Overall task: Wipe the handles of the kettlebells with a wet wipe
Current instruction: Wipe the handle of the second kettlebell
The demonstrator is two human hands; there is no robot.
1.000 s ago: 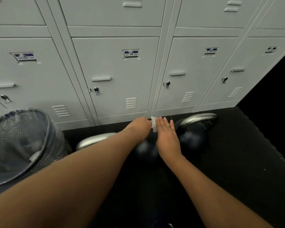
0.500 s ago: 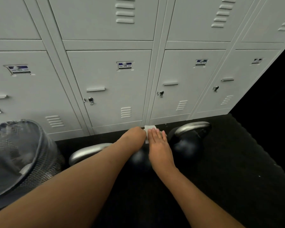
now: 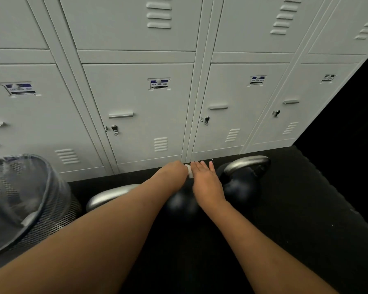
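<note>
Grey metal lockers (image 3: 136, 102) are stood right behind the middle black kettlebell (image 3: 183, 203), with a mesh waste bin (image 3: 30, 198) well to its left. A left kettlebell (image 3: 111, 195) and right kettlebell (image 3: 246, 164), both steel-handled, are set just beside it. Its own handle is hidden under the hands. The left hand (image 3: 172, 170) is curled on the white wet wipe (image 3: 189, 172), and the right hand (image 3: 207, 183) is laid flat, fingers straight. The middle handle's probably being wiped. Next the wipe likely needs dragging along the grip, then taking to a neighbour.

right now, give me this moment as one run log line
place: middle kettlebell | left hand: grips wipe | right hand: open, beside wipe | right kettlebell: untouched | bin: at left
</note>
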